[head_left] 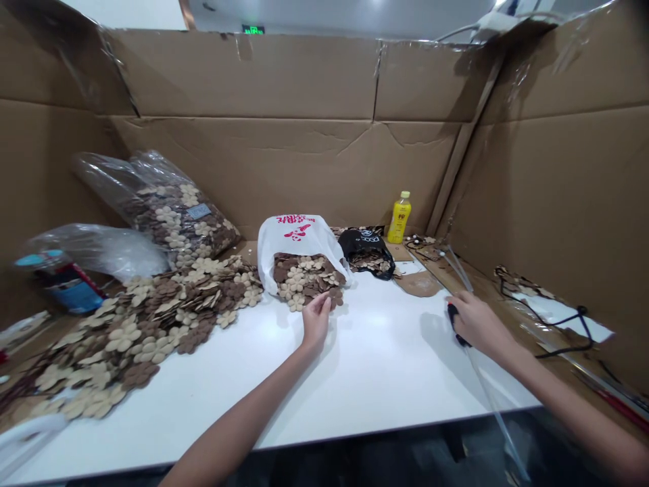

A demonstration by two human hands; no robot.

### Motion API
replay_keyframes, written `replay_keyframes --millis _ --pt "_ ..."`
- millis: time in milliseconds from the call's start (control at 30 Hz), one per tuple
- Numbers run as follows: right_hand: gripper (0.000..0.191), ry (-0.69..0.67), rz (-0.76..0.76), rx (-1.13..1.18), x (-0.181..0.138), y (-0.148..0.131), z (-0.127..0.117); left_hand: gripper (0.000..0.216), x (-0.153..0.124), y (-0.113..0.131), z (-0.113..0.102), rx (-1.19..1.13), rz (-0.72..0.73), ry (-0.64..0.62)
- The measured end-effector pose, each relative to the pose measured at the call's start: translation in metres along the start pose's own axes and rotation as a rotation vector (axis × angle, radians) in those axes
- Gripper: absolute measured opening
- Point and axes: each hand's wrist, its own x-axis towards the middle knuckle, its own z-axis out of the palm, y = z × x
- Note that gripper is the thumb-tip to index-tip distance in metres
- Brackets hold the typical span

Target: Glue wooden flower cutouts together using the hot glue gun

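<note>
The left hand (316, 321) rests its fingertips on tan and brown flower cutouts (304, 281) spilling from a white plastic bag (299, 237). The right hand (479, 326) closes around a black-handled clear rod (487, 385). A larger heap of cutouts (152, 331) lies left on the white tabletop (385, 365), beside a clear bag (177, 210) of cutouts. A yellow bottle (399, 218) stands behind, against a cardboard wall (243, 176).

Tall brown corrugated-cardboard panels (243, 74), joined with clear tape, box in three sides of a white tabletop (385, 365). Above them, a small green illuminated sign (253, 29) glows against a pale grey wall (345, 15).
</note>
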Motion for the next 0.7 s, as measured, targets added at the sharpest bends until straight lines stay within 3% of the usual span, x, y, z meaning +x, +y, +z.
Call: replay_keyframes --millis 133,267,367,533,700 --pt "0.039 0.01 -0.113 0.382 0.07 -0.068 0.013 0.029 -0.001 0.0 -0.002 0.018 0.004 -0.005" --pt "0.037 -0.009 0.032 0.609 0.138 -0.125 0.047 0.029 -0.005 0.002 -0.002 0.007 -0.015 -0.051" --pt "0.032 0.042 0.112 0.655 0.168 -0.152 0.068 0.03 -0.008 0.003 -0.001 0.005 -0.03 -0.072" --pt "0.023 0.148 0.2 0.746 0.18 -0.162 0.087 0.031 -0.008 0.002 0.0 -0.009 -0.027 -0.072" --pt "0.026 0.223 0.172 0.907 0.154 -0.149 0.087 0.03 -0.008 0.002 0.002 -0.027 -0.05 -0.078"
